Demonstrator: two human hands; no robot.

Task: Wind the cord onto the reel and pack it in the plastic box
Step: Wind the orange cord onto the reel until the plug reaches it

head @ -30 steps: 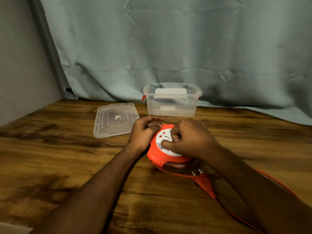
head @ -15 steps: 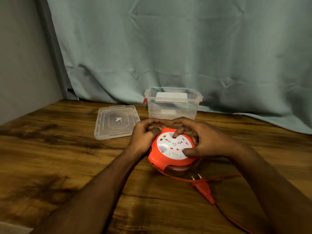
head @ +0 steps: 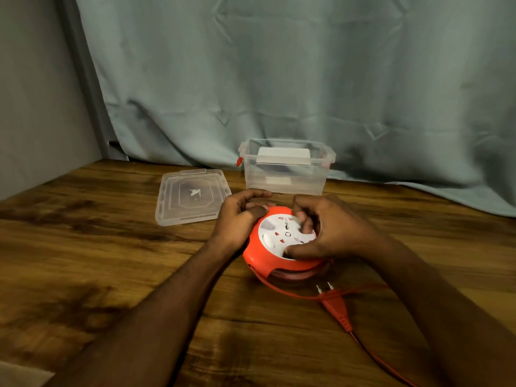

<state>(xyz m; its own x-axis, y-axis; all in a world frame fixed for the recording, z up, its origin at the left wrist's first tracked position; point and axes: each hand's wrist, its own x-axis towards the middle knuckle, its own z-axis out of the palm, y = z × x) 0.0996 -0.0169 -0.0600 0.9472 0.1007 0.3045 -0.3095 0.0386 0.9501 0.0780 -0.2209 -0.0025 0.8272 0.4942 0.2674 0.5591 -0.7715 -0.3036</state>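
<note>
An orange cord reel (head: 259, 256) with a white socket face (head: 275, 233) lies flat on the wooden table. My left hand (head: 237, 219) grips the reel's left rim. My right hand (head: 332, 230) rests on the white face, fingers and thumb pressed on it. An orange cord (head: 282, 290) leaves the reel's front and runs off toward the lower right. Its orange two-pin plug (head: 333, 303) lies on the table in front of the reel. The clear plastic box (head: 284, 178) stands open behind the reel.
The box's clear lid (head: 192, 195) lies flat to the left of the box. A grey-green curtain (head: 279, 79) hangs behind the table, and a grey wall (head: 33, 93) closes the left side. Something white shows inside the box.
My right hand has shifted around on the white face, which has turned. The left hand keeps its grip on the rim. The plug has stayed about where it was.
</note>
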